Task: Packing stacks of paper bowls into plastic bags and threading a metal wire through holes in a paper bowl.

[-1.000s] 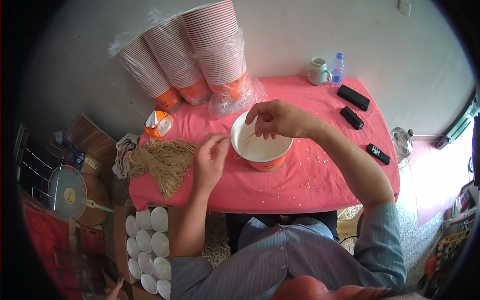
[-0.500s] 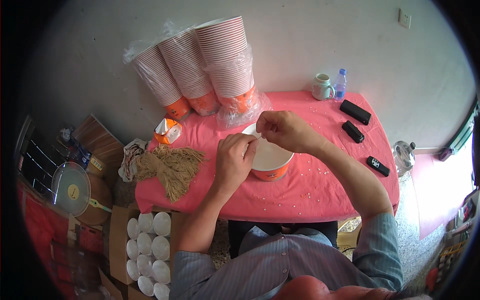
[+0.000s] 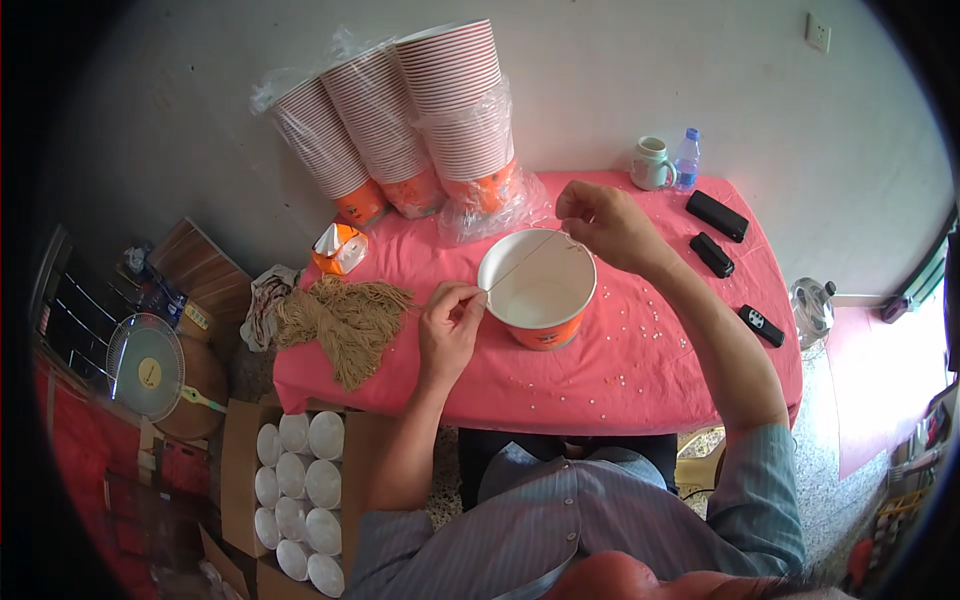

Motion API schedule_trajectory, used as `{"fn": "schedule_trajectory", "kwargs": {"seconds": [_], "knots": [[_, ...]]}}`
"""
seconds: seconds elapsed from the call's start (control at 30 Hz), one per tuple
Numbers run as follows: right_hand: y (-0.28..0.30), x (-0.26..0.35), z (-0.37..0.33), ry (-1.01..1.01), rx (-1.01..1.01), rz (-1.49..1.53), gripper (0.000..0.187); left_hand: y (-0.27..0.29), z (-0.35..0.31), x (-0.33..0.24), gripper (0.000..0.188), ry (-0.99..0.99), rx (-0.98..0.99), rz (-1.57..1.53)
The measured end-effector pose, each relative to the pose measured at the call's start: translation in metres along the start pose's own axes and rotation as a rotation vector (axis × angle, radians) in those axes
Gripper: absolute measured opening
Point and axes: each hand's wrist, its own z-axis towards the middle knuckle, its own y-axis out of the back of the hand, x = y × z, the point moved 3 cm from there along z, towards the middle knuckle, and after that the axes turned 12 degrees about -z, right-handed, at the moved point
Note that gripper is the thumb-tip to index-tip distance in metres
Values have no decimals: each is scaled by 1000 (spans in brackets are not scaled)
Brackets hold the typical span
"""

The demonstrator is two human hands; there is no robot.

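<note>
A thin string runs taut and slanting between my two hands, over the mouth of a paper tub, white inside and orange outside. My left hand pinches its lower end beside the tub's near left rim. Beyond the right rim, higher up, my right hand has its fingers closed on the other end; a bit of string shows under them. What lies on the tub's bottom is hard to make out. Left of the tub, a tan bundle of strings is spread on the pink tablecloth.
Tall plastic-wrapped stacks of tubs stand at the back left, near a tissue pack. A mug, a bottle and black devices line the right side. Tiny white bits dot the cloth. A carton of cups sits lower left.
My hands were close together over the tub. They have moved apart, the right one up and away, the left one down to the left, and the string is now stretched between them.
</note>
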Motion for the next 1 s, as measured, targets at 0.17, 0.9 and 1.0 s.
{"fn": "schedule_trajectory", "kwargs": {"seconds": [0.17,0.9,1.0], "knots": [[6,-14,1,5,-138,1,11,3,-4,2,5,-14,-16,-40],[23,11,-8,-208,-5,621,6,-14,17,-1,11,126,153,-93],[20,-5,-16,-208,1,661,6,-13,16,0,12,171,152,-93]]}}
